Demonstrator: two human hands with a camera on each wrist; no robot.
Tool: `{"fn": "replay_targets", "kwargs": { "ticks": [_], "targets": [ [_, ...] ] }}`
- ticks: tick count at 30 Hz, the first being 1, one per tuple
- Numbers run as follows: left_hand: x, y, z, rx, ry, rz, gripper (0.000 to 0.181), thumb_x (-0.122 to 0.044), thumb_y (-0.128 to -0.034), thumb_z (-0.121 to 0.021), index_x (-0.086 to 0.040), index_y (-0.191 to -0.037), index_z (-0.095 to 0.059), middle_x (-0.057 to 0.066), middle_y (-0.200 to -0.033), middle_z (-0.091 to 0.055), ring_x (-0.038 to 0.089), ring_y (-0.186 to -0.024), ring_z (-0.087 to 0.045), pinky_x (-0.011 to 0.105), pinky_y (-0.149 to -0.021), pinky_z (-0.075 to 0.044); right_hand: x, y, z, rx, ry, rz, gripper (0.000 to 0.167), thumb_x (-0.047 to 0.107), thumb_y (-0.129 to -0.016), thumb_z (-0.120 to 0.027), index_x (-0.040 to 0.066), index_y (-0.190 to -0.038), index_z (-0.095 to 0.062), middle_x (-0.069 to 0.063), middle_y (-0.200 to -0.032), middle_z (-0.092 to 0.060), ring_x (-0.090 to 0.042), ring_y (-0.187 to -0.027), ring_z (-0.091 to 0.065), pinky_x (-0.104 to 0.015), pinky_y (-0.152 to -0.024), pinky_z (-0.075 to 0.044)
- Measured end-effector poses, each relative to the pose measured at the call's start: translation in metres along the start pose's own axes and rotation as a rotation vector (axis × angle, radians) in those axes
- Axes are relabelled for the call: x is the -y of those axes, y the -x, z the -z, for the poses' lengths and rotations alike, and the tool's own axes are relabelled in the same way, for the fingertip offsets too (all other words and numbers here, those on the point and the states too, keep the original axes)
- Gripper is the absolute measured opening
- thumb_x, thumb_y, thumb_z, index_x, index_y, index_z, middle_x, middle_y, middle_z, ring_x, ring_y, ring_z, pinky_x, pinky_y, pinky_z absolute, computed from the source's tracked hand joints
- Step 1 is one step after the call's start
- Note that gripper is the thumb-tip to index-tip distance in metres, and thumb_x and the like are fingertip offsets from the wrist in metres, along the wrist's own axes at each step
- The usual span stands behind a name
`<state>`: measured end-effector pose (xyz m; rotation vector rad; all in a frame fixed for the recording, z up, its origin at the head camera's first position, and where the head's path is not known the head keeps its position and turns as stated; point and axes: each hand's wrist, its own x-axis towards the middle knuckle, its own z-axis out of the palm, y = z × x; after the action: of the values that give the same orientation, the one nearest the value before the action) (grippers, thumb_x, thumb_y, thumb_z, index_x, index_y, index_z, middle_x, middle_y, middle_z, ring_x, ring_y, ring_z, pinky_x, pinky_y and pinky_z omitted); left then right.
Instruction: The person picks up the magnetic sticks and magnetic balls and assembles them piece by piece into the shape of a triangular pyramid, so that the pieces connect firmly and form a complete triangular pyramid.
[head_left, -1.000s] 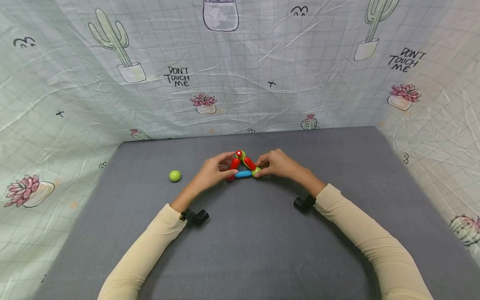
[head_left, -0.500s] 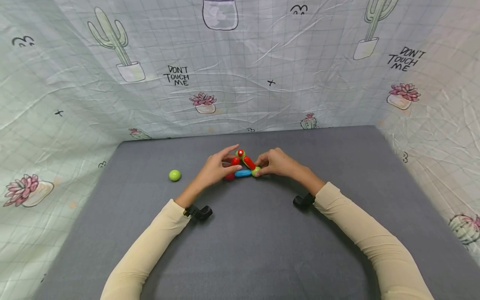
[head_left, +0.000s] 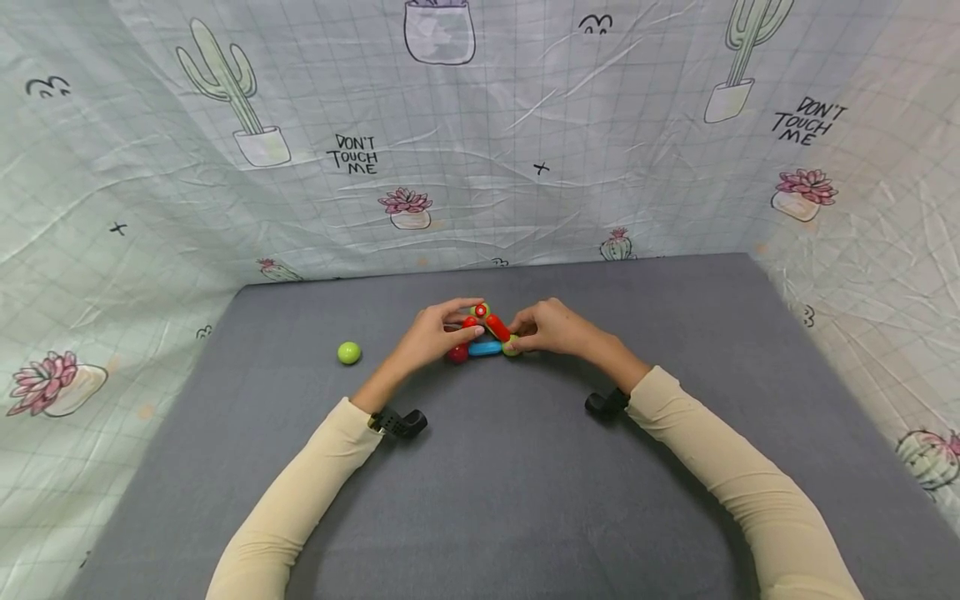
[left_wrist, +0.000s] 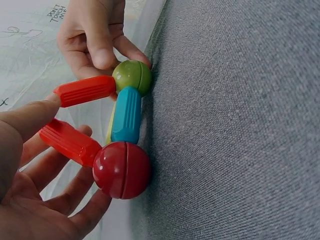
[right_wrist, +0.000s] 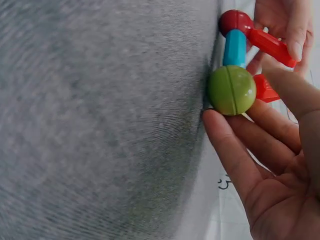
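Observation:
Magnetic building sticks and balls form a small structure between the hands. Its near side is a blue stick (head_left: pixel 484 349) joining a red ball (left_wrist: pixel 122 170) to a green ball (right_wrist: pixel 231 90). From each ball a red stick slants upward; the left one (left_wrist: pixel 72 142) rises from the red ball. My left hand (head_left: pixel 431 335) holds this left stick near its upper end, index finger reaching to the green ball with a red end on top (head_left: pixel 481 311). My right hand (head_left: pixel 558 327) grips the right green ball between thumb and fingers. A yellow sliver (left_wrist: pixel 111 122) shows behind the blue stick.
A loose green ball (head_left: pixel 348 353) lies on the grey tabletop (head_left: pixel 480 483), left of the left hand. A printed cloth (head_left: pixel 480 125) hangs behind the table and along both sides. Each wrist wears a black camera, such as the left one (head_left: pixel 405 423).
My left fingers spread away from the top ball, then came back to it. The left red stick's upper end now leans nearer the front, and the red ball shows more. My right hand stayed put.

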<state>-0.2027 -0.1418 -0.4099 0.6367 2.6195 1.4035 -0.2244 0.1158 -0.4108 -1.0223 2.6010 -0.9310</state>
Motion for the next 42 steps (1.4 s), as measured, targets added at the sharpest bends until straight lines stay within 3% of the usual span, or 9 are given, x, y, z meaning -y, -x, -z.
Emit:
{"fn": "replay_targets", "kwargs": {
  "ticks": [6,14,22,30,37,42],
  "targets": [
    [0.0001,0.0003,0.001,-0.001,0.003,0.009,0.049,-0.029,-0.0986,-0.07,-0.013,-0.143,-0.06,0.01,-0.124,-0.072,0.021,-0.115,-0.068,0.042,-0.092,-0.055,0.0011,-0.002,-0.0006,-0.002,0.002,-0.012,0.022,0.029,-0.097,-0.072,0.01,-0.102,-0.08,0.002,-0.084,-0.076,-0.017,-0.07,-0.07,-0.026,-0.058,-0.054],
    [-0.0029,-0.0027,0.0003,-0.014,0.033,0.026,0.047,-0.023,-0.096,-0.073,-0.012,-0.14,-0.062,0.01,-0.118,-0.074,0.02,-0.108,-0.071,0.037,-0.087,-0.056,0.0039,-0.0033,0.0014,-0.009,0.035,0.009,0.021,0.028,-0.097,-0.071,0.009,-0.098,-0.08,0.001,-0.081,-0.075,-0.018,-0.067,-0.069,-0.026,-0.056,-0.051],
    [-0.0066,-0.0058,-0.0017,-0.016,0.096,0.048,0.045,-0.017,-0.0951,-0.074,-0.006,-0.137,-0.062,0.012,-0.111,-0.076,0.026,-0.098,-0.073,0.025,-0.075,-0.053,0.0032,-0.0014,-0.001,-0.023,0.035,0.013,0.025,0.029,-0.094,-0.075,0.008,-0.108,-0.078,-0.002,-0.097,-0.078,-0.01,-0.077,-0.071,-0.027,-0.067,-0.058],
    [-0.004,-0.0057,-0.0011,-0.011,0.15,0.047,0.046,-0.016,-0.0951,-0.074,-0.006,-0.138,-0.062,0.013,-0.112,-0.076,0.035,-0.102,-0.072,0.027,-0.075,-0.053,0.0058,-0.0006,-0.0017,-0.021,-0.038,-0.004,0.024,0.023,-0.093,-0.077,0.008,-0.111,-0.075,-0.006,-0.102,-0.077,-0.011,-0.08,-0.072,-0.027,-0.066,-0.059],
    [-0.003,-0.0058,-0.0012,-0.017,0.147,0.043,0.047,-0.016,-0.0952,-0.074,-0.006,-0.139,-0.061,0.012,-0.112,-0.076,0.034,-0.102,-0.072,0.025,-0.075,-0.053,0.0061,-0.001,-0.0026,-0.014,-0.083,-0.034,0.023,0.022,-0.093,-0.077,0.008,-0.112,-0.075,-0.007,-0.103,-0.077,-0.012,-0.079,-0.072,-0.027,-0.066,-0.06],
    [-0.0011,-0.0027,0.0013,-0.002,0.115,0.031,0.049,-0.02,-0.0949,-0.075,-0.012,-0.141,-0.06,0.01,-0.115,-0.075,0.028,-0.103,-0.071,0.033,-0.081,-0.054,0.0046,-0.0012,-0.0025,-0.007,-0.073,-0.038,0.025,0.023,-0.093,-0.077,0.008,-0.113,-0.075,-0.006,-0.103,-0.077,-0.012,-0.081,-0.072,-0.028,-0.068,-0.059]
  ]
}}
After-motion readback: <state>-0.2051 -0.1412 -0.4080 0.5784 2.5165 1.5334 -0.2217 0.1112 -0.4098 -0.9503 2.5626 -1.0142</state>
